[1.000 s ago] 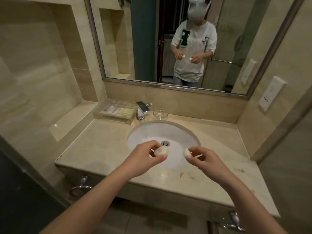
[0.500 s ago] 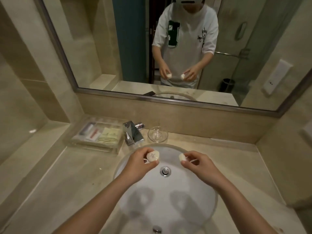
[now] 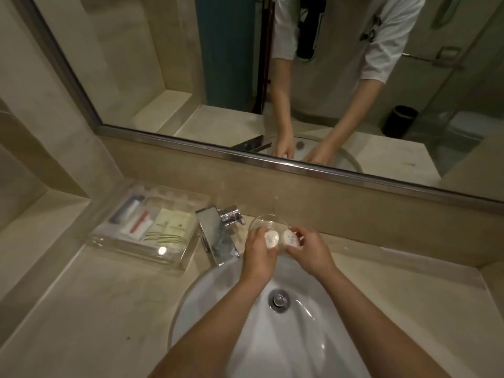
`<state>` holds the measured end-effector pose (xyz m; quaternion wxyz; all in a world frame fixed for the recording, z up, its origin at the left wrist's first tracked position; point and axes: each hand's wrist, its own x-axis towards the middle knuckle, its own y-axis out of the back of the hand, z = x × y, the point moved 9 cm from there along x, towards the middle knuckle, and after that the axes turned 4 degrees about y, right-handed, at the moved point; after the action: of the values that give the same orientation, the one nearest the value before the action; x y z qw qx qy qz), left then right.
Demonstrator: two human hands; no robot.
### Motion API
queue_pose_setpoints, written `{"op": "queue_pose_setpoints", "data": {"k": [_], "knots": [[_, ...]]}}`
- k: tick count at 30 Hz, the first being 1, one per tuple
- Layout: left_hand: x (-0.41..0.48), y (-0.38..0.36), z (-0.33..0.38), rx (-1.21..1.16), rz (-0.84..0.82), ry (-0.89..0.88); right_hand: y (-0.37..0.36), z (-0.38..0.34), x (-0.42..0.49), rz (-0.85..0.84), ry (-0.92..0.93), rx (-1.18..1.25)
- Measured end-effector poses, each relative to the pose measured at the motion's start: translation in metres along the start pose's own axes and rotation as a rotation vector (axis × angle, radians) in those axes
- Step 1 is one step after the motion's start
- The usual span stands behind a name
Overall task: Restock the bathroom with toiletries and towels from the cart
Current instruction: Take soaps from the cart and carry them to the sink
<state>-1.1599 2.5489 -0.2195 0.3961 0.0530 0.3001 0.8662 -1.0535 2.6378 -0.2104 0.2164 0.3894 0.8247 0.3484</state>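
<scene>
My left hand (image 3: 257,255) pinches a small round white wrapped soap (image 3: 272,238) between thumb and fingers. My right hand (image 3: 311,251) pinches a second round white soap (image 3: 290,238) right beside the first. Both soaps hang over the near rim of a small clear glass dish (image 3: 266,219), which stands on the counter behind the sink, to the right of the tap. My hands hide the dish's front part.
A chrome tap (image 3: 218,236) stands left of my hands. A clear acrylic tray (image 3: 147,225) with packaged toiletries lies at the back left of the beige counter (image 3: 90,309). The white sink basin (image 3: 278,323) lies below my forearms. A wall mirror (image 3: 245,77) runs above.
Both hands have moved forward from over the sink to the glass dish, bringing the two soaps closer together. The view has tilted down and moved nearer the counter.
</scene>
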Motion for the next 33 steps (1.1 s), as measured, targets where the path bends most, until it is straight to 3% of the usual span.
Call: {"op": "queue_pose_setpoints", "data": {"k": [8,13,17,23,28,33], "knots": [[0.042,-0.005,-0.022,0.357,0.058,0.026,-0.033,0.001,0.042,-0.05,0.179,-0.411],[0.047,-0.01,-0.027,0.44,0.028,0.024,-0.04,0.0,0.052,-0.063,0.167,-0.498],[0.046,-0.008,-0.027,0.445,0.065,0.028,-0.042,-0.004,0.052,-0.062,0.171,-0.551],[0.028,-0.002,-0.023,0.299,0.058,-0.055,-0.028,-0.009,0.031,-0.024,0.169,-0.431],[-0.007,-0.003,-0.023,0.244,-0.085,-0.173,-0.017,-0.015,-0.005,-0.057,0.147,-0.329],[-0.045,0.002,-0.03,0.216,-0.376,-0.099,-0.011,-0.024,-0.048,-0.176,0.14,-0.251]]}}
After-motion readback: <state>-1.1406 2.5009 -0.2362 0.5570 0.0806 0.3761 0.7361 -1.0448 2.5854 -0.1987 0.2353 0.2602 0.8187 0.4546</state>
